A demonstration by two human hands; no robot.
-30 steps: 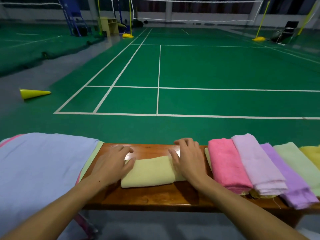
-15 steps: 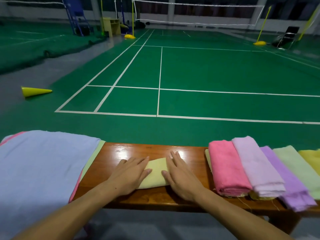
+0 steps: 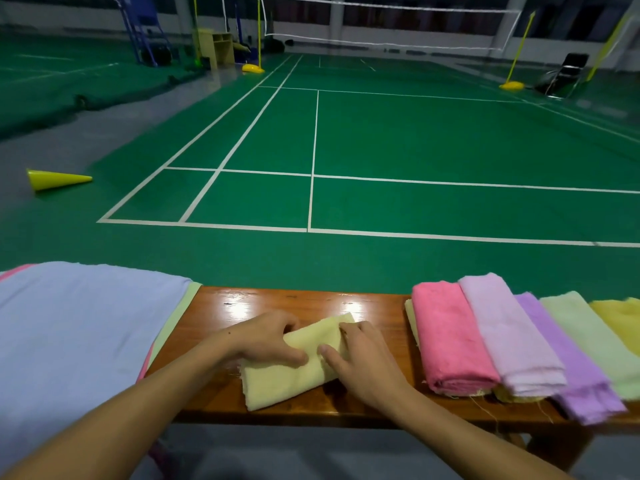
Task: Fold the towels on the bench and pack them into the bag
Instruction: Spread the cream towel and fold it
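Note:
A folded pale yellow towel (image 3: 289, 381) lies slanted on the glossy wooden bench (image 3: 311, 301), near its front edge. My left hand (image 3: 263, 341) grips the towel's left side, fingers curled over the far edge and thumb on top. My right hand (image 3: 365, 363) holds its right side with thumb and bent fingers on the cloth. To the right, folded towels lean in a row: pink (image 3: 450, 341), lilac (image 3: 509, 334), purple (image 3: 581, 379), light green (image 3: 588, 336) and yellow (image 3: 620, 320).
A stack of spread-out towels, a blue one (image 3: 86, 334) on top, covers the bench's left end. Beyond the bench lies the green court floor with a yellow cone (image 3: 57, 179) on its side at left.
The flat hands that pressed the towel now curl round it. The towel has turned from lying along the bench to a slanted position nearer the front edge.

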